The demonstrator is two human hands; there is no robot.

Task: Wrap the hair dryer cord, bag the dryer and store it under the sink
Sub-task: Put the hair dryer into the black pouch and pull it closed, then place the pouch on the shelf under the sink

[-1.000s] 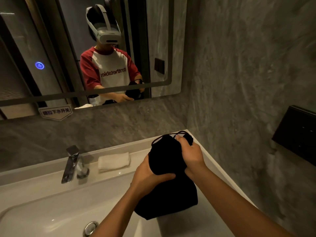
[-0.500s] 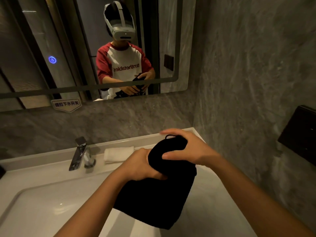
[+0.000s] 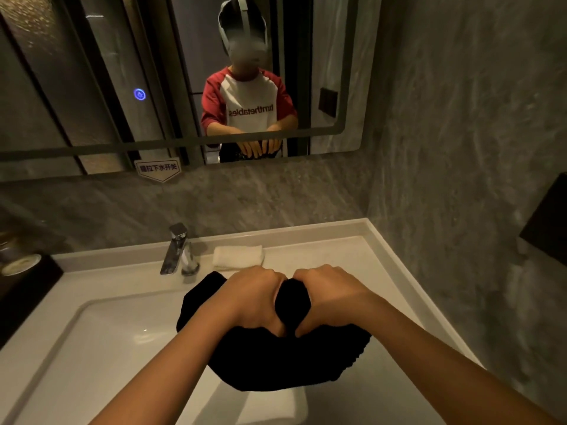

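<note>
- A folded white towel (image 3: pixel 273 403) lies on the near part of the white sink counter (image 3: pixel 395 271), partly under the near edge of the soft black fabric bag (image 3: pixel 276 360).
- The bag is the landmark here: it hangs over the front right of the white rectangular basin (image 3: pixel 101 342), held above the counter, its bulk spreading left to right so that its long axis runs roughly across the view. Its gathered neck points up and away, toward the wall, and shows as a dark bunch between the two hands.
- The hair dryer itself cannot be seen; whether it is inside the bag cannot be told.
- The left hand (image 3: pixel 254 299) is clamped on the bag's left upper part, knuckles up, fingers curled over the far side.
- The right hand (image 3: pixel 331 297) is clamped on the right side of the neck in the same way. The two hands sit close together, thumbs nearly touching below the bunched neck.
- Beyond the bag to the left stands a square chrome faucet (image 3: pixel 176 250), its spout angled down toward the basin.
- Just beyond the bag, beside the faucet, lies a small folded white washcloth (image 3: pixel 238 256) on the back ledge.
- Far left of the bag, at the counter's end, is a dark box (image 3: pixel 27 289) with a round item on top, too dim to identify.
- Above and behind the bag, the grey stone wall carries a framed mirror (image 3: pixel 92 87) with a glowing blue touch button (image 3: pixel 139 94) and a small white label (image 3: pixel 158 168) at its lower edge.
- The mirror reflects a person in a red-and-white shirt, both hands on the bag.
- Right of the bag, a dark panel (image 3: pixel 549 222) is fixed to the side wall.
</note>
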